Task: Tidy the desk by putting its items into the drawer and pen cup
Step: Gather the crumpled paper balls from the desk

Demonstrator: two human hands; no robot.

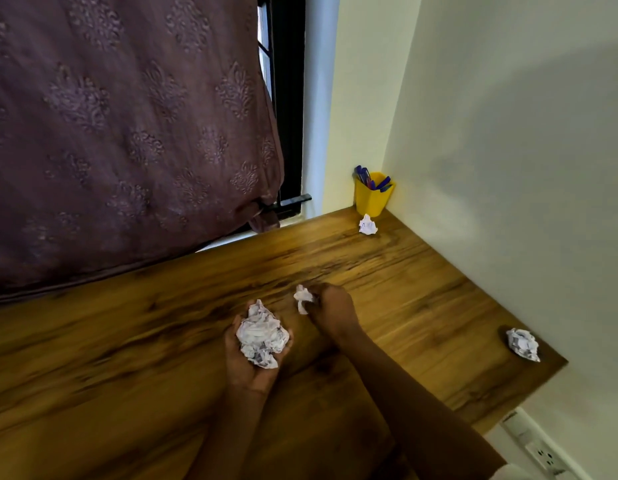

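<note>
My left hand is palm up over the wooden desk and cradles a bundle of crumpled white paper in its curled fingers. Just to the right, my right hand pinches a smaller crumpled paper ball low over the desk surface. Another paper ball lies in front of the yellow pen cup in the far corner; the cup holds several blue pens. A third loose paper ball sits near the desk's right edge by the wall. No drawer is in view.
A purple patterned curtain hangs over the window at the back left, reaching down to the desk. White walls close in the far corner and the right side. A wall socket shows below the desk's right end.
</note>
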